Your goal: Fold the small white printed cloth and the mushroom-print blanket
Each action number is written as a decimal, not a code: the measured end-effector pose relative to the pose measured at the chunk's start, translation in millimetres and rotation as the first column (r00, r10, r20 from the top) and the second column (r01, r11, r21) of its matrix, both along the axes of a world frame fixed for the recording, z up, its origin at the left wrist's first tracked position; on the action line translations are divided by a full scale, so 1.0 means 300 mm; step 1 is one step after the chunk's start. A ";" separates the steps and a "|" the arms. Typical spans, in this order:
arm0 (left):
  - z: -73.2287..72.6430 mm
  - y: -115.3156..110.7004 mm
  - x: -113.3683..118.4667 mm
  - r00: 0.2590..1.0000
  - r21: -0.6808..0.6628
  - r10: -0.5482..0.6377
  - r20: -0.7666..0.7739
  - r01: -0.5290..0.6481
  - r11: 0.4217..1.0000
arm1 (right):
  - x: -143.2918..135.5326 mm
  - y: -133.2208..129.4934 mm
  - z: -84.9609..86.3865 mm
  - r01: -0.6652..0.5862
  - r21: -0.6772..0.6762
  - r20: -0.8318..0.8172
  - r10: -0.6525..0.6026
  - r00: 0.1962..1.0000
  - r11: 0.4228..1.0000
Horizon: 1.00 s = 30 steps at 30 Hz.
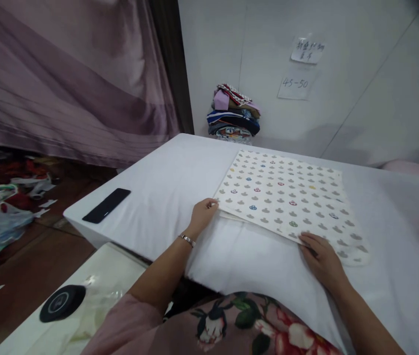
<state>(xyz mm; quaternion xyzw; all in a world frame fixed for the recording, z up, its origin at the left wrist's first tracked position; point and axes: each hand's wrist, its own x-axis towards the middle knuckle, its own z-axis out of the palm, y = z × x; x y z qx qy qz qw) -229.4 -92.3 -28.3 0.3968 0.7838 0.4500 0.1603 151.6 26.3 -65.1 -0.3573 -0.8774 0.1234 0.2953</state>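
Note:
A white cloth (286,197) printed with grey, red, blue, green and yellow motifs lies spread on the white-covered table (161,172). It is layered, with a second edge showing under its near side. My left hand (205,214) pinches the cloth's near left corner between thumb and fingers. Along the near edge, farther right, my right hand (318,254) holds the cloth with its fingers on top and curled over the rim. A bracelet is on my left wrist.
A black phone (107,205) lies at the table's left end. Folded fabrics (233,111) are stacked beyond the far edge, by the wall. A white surface (116,268) at lower left bears a round black object (62,303). Plastic bags (2,224) lie on the floor at left.

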 end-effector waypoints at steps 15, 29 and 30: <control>0.053 -0.023 0.006 0.975 -0.180 -0.066 -0.211 0.028 0.983 | 0.102 -0.039 0.085 0.196 -0.081 -0.062 -0.201 0.978 0.977; 0.064 0.015 -0.012 0.974 -0.347 -0.020 -0.226 -0.061 0.936 | 0.312 0.125 0.156 0.559 -0.646 -0.055 -0.761 0.646 0.521; 0.064 0.014 -0.011 0.977 -0.340 -0.016 -0.212 -0.058 0.939 | 0.306 0.139 0.153 0.563 -0.661 -0.027 -0.766 0.642 0.495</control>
